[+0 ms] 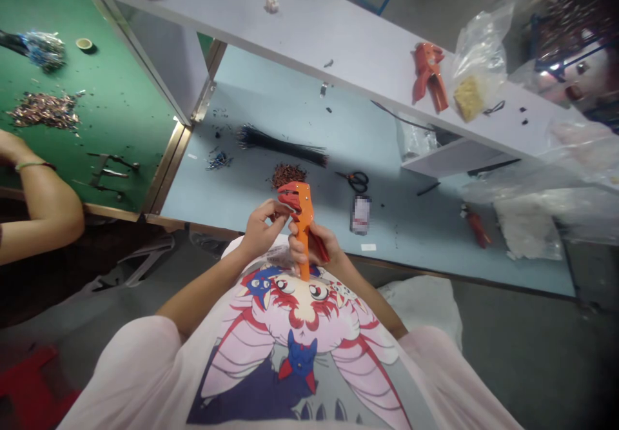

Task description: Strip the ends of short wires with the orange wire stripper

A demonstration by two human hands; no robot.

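An orange wire stripper with a red jaw stands upright in front of my chest. My right hand is wrapped around its handles. My left hand pinches the red jaw end with its fingertips, and anything small between them is hidden. Just beyond my hands, a pile of reddish-brown wire clippings lies on the pale blue table. A bundle of thin black wires lies further back.
A second orange wire stripper and a plastic bag rest on the white shelf overhanging the table. Black scissors lie to the right. A co-worker's arm rests at the green table on the left.
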